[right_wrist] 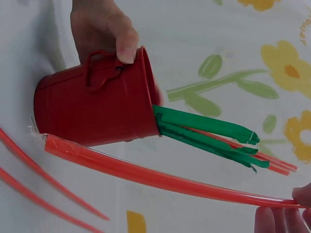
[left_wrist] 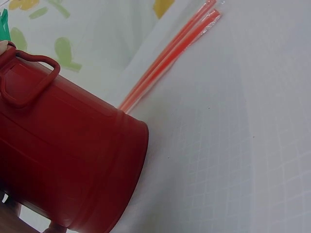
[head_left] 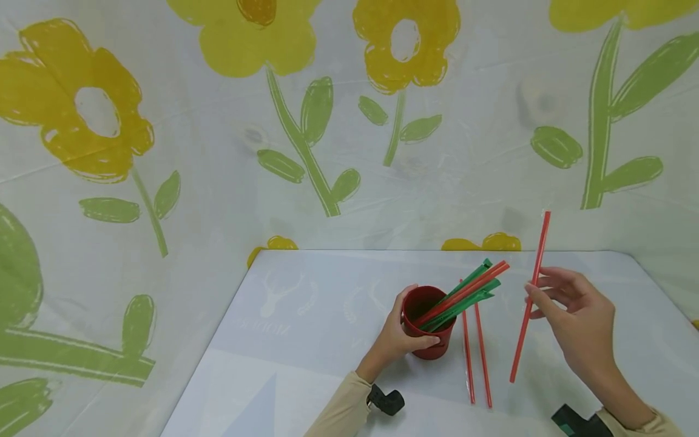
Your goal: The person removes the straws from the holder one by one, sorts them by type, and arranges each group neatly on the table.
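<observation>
My left hand grips a dark red metal bucket with a small side handle, thumb near the rim. Several green-wrapped straws and some red straws stick out of the bucket, leaning right. To the right, my right hand pinches a single red straw in a clear wrapper, held nearly upright above the table. Between the bucket and that hand, two red straws lie side by side on the table. The bucket's inside bottom is hidden.
The white table has faint printed patterns and ends at a back edge. Behind it hangs a pale sheet with yellow flowers and green leaves. Dark wrist mounts sit at the sleeves.
</observation>
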The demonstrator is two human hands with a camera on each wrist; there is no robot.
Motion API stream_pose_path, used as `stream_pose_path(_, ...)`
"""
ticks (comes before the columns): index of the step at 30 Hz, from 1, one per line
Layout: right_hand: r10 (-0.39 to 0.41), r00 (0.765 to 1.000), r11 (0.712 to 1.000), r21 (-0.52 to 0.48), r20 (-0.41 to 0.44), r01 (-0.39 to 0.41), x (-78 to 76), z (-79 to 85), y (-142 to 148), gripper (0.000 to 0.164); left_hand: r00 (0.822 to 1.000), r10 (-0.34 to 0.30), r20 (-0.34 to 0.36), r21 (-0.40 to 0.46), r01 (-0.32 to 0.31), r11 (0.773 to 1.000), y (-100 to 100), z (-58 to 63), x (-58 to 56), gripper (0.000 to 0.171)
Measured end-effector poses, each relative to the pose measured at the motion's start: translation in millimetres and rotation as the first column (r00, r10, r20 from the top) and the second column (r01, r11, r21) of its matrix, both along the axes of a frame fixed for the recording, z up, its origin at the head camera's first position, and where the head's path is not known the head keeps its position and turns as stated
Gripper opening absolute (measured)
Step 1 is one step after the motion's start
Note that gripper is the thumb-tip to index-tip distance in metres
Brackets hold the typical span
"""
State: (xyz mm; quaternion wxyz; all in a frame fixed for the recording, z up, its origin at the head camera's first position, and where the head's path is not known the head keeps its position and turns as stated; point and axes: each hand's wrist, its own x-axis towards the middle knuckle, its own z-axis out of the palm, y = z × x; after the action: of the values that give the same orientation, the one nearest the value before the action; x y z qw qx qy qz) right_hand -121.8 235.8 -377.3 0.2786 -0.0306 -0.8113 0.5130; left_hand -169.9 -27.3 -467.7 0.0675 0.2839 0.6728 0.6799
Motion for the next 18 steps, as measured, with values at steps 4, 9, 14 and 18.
stream_pose_path(4, 0.011, 1.0, 1.0, 0.001, 0.022, -0.011, -1.7, -3.9, 1.3, 0.037, 1.0, -0.003, -0.003, 0.001, 0.003, 1.0, -0.5, -0.8, -0.6, 0.086)
stream_pose_path(9, 0.012, 0.999, 1.0, 0.022, 0.048, -0.013, -3.2, -12.2, 3.5, 0.038, 1.0, -0.008, 0.006, -0.006, 0.008, 1.0, -0.3, 0.6, -0.2, 0.087)
stream_pose_path(14, 0.03, 0.997, 0.999, 0.04, 0.073, -0.033, -4.7, -21.4, 4.3, 0.039, 1.0, -0.01, 0.003, -0.001, 0.01, 1.0, -0.3, -0.1, -0.7, 0.087)
stream_pose_path(18, 0.045, 0.994, 0.997, 0.052, 0.095, -0.05, -5.6, -27.4, 5.5, 0.04, 1.0, -0.007, -0.007, 0.01, 0.007, 1.0, 1.0, -10.0, -5.4, 0.087)
